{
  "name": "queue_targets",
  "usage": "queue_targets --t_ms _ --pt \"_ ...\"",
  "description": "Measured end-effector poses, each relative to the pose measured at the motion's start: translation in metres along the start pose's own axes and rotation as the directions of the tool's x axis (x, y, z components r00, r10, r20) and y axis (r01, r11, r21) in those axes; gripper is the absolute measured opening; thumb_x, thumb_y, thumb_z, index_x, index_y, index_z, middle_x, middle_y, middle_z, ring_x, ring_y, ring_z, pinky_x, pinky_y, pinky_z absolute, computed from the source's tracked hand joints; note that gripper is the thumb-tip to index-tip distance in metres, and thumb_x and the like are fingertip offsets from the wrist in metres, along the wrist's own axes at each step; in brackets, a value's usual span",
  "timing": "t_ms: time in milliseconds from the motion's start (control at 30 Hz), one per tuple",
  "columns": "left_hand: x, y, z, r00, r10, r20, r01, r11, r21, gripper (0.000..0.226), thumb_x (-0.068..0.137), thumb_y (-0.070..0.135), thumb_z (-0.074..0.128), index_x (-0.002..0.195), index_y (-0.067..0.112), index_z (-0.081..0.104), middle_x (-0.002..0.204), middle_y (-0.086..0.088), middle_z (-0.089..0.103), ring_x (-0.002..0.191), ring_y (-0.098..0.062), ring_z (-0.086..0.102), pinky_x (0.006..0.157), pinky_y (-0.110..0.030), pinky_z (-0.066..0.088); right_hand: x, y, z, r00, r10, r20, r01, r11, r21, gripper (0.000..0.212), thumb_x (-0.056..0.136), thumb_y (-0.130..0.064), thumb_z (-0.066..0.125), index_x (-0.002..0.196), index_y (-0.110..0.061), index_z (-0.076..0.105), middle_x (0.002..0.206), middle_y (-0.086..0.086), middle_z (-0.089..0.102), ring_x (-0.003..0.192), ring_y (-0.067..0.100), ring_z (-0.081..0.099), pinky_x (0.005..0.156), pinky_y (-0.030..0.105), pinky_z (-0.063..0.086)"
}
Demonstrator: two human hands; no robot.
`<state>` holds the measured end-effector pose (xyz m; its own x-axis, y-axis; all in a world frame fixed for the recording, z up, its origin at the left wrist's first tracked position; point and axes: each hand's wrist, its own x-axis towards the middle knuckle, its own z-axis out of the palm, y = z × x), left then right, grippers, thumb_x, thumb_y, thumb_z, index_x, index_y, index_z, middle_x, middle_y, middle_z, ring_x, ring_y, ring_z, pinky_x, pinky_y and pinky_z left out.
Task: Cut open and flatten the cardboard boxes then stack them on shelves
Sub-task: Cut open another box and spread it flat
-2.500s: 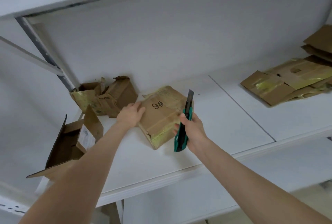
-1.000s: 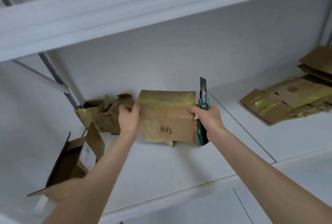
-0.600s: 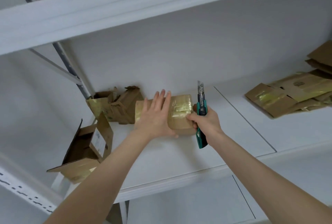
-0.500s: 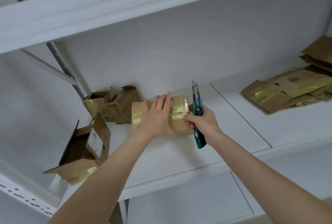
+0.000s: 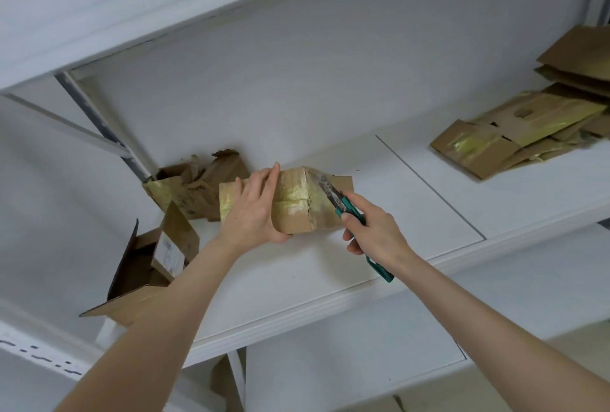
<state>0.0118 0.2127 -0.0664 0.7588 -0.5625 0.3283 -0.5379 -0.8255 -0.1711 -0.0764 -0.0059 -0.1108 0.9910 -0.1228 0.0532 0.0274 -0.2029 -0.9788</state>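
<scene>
A small taped cardboard box (image 5: 298, 203) stands on the white shelf (image 5: 330, 263). My left hand (image 5: 254, 210) grips its left side, fingers laid over the top and thumb under the front. My right hand (image 5: 373, 230) grips a green utility knife (image 5: 350, 210). The knife's blade lies against the box's upper right edge, on the yellowish tape.
Torn open boxes (image 5: 194, 187) sit at the back left, and an open box (image 5: 148, 259) lies on its side at the shelf's left end. A pile of flattened cardboard (image 5: 515, 134) lies at the right. Another shelf board (image 5: 132, 15) runs overhead.
The knife pointed upward beside the box; now it is tilted left with its blade on the box's taped top edge. My left hand shifted to grip the box's left side.
</scene>
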Motion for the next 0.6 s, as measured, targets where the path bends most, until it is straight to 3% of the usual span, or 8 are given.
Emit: queue_targets --t_ms 100,200,400,600 --pt "-0.005 -0.003 0.001 1.0 0.001 0.0 -0.001 1.0 0.002 0.137 0.04 0.052 0.089 0.148 -0.004 0.026 0.134 -0.015 0.037 0.126 -0.026 0.032 0.102 -0.068 0.027 -0.003 -0.001 0.003 1.0 -0.019 0.004 0.019 0.998 -0.052 0.047 0.099 -0.023 0.048 0.141 -0.044 0.044 0.075 0.001 0.067 0.06 0.017 0.065 0.071 0.031 0.059" --pt "-0.008 -0.004 0.002 1.0 -0.012 -0.006 0.011 1.0 -0.003 0.134 0.039 0.052 0.089 0.146 -0.003 0.029 0.133 -0.017 0.039 0.124 -0.025 0.033 0.101 -0.065 0.029 -0.007 -0.004 0.004 0.999 -0.031 0.026 0.032 0.997 -0.068 0.048 0.099 -0.023 0.048 0.14 -0.048 0.044 0.074 -0.001 0.066 0.059 0.016 0.066 0.068 0.027 0.058" --pt "-0.009 -0.006 0.004 1.0 -0.012 -0.009 0.012 1.0 0.001 0.132 0.041 0.054 0.087 0.146 -0.001 0.028 0.134 -0.016 0.038 0.124 -0.033 0.04 0.103 -0.064 0.028 -0.007 -0.012 0.004 0.998 -0.056 0.038 0.063 0.976 -0.207 0.045 0.1 -0.028 0.046 0.139 -0.049 0.043 0.078 0.0 0.067 0.06 0.02 0.069 0.077 0.039 0.058" --pt "-0.011 -0.006 0.008 1.0 -0.002 -0.031 0.002 1.0 -0.007 0.132 0.04 0.053 0.087 0.146 0.001 0.028 0.134 -0.014 0.037 0.124 -0.033 0.041 0.104 -0.067 0.028 -0.005 -0.014 0.003 0.995 -0.059 0.08 0.081 0.949 -0.304 0.042 0.1 -0.031 0.041 0.137 -0.05 0.044 0.074 0.0 0.065 0.056 0.017 0.065 0.076 0.038 0.057"
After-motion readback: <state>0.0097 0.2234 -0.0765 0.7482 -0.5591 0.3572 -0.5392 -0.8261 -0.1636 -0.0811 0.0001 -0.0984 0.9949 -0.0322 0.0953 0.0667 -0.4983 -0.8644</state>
